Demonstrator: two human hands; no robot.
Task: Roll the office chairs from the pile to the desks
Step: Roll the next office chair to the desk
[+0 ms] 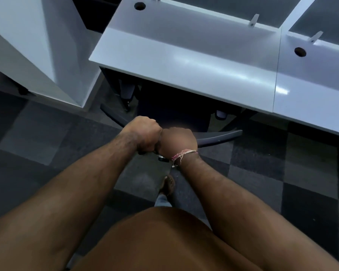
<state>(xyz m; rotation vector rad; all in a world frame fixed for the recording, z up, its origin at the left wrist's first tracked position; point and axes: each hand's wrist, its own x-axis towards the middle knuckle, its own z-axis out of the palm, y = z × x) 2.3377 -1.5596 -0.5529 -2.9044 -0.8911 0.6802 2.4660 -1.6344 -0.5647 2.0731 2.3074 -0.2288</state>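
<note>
Both fists side by side: left hand (145, 133), right hand (177, 141), fingers curled tight, apparently gripping office chair (217, 136) back, half under desk (184, 61).

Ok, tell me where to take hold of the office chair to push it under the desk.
Grip the top edge of the backrest from behind, as the left hand and right hand do now, fists side by side. The office chair faces the desk with its seat already beneath, so the backrest top is the only part within reach.
</note>
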